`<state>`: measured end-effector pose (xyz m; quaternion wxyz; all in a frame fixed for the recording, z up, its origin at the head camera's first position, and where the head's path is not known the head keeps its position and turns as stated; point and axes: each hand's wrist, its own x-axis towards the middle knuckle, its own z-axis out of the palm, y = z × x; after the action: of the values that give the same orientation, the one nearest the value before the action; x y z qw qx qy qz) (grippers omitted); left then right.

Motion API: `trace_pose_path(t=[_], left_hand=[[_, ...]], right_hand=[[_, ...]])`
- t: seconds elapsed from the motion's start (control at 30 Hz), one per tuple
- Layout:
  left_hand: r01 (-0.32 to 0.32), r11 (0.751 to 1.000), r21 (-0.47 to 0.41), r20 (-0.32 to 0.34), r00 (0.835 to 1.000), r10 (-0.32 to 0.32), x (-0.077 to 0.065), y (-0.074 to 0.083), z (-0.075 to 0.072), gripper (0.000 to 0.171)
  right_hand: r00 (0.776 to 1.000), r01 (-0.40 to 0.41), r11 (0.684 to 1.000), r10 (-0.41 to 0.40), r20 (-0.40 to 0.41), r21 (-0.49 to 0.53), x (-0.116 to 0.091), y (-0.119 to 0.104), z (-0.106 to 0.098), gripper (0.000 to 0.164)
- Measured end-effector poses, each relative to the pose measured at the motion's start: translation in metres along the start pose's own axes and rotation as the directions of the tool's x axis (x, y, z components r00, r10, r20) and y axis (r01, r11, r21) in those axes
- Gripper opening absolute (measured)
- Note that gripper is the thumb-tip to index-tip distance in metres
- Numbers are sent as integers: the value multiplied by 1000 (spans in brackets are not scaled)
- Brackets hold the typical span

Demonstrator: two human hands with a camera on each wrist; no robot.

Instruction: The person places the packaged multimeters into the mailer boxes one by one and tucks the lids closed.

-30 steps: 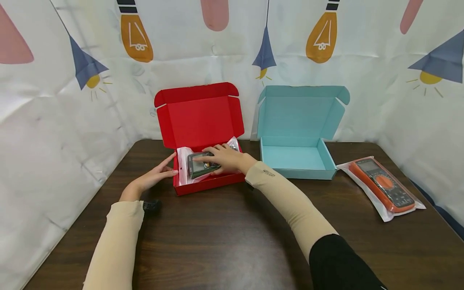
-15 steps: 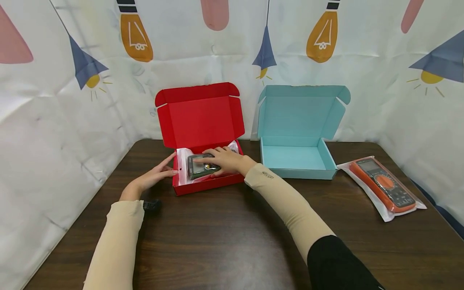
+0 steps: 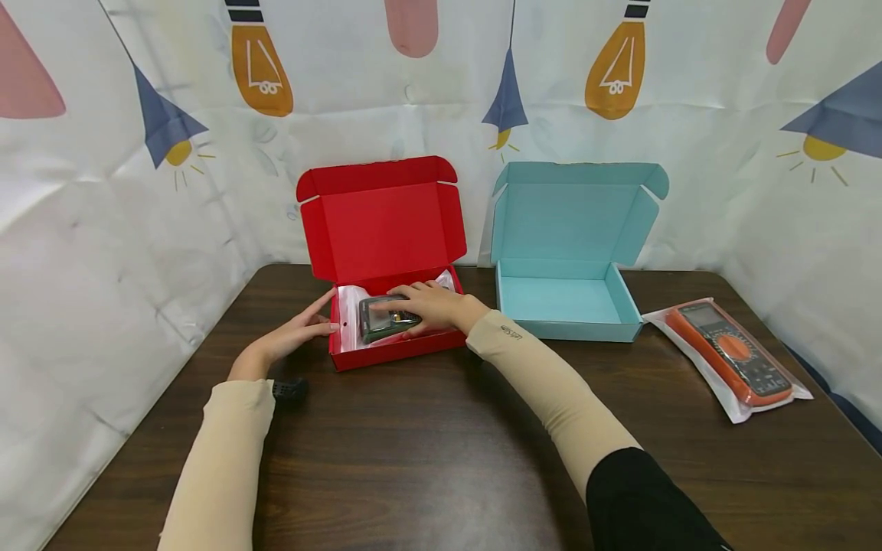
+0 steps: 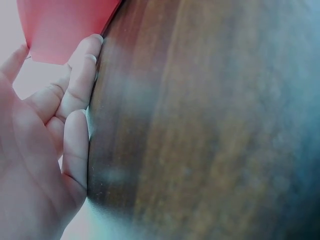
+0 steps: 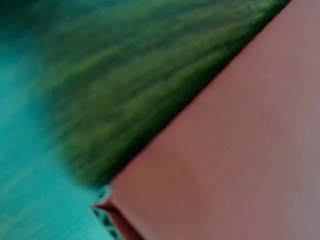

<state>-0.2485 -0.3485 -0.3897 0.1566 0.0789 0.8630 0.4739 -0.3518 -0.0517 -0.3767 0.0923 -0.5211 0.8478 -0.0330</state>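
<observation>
In the head view, my right hand point(image 3: 434, 304) reaches into the red cardboard box point(image 3: 396, 356). Its fingers and thumb grip a dark green multimeter point(image 3: 370, 327) across the body, covering its right half. The multimeter's grey screen shows at the left, and a clear plastic bag point(image 3: 350, 321) is around it. My left hand point(image 3: 289, 338) has its fingers extended against the box's left side. In the left wrist view those fingers point(image 4: 80, 80) lie straight near a red panel point(image 4: 67, 25). Only red cardboard point(image 5: 215, 150) and blurred tabletop appear in the right wrist view.
A light blue box point(image 3: 572, 329) stands with its lid up just right of the red one. Farther right lies a bagged orange multimeter point(image 3: 730, 348) on the dark wooden table point(image 3: 413, 459). A patterned cloth point(image 3: 413, 130) hangs behind the boxes.
The multimeter and its bag have settled slightly lower in the red box, under my right hand. My left hand has stayed at the box's left side. Both boxes and the orange multimeter keep their places.
</observation>
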Motion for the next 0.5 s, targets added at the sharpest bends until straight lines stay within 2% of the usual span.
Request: trace_pose_path(t=[0.27,0.5], left_hand=[[-17,1000,-4,-5,1000,17,2,-1,-1,91],[2,1000,-17,2,1000,-2,4,0,-1,91]], right_hand=[[1000,-10,1000,10,-10,2,1,-2,2,95],[1000,-30,999,30,8,24,0,-8,0,94]])
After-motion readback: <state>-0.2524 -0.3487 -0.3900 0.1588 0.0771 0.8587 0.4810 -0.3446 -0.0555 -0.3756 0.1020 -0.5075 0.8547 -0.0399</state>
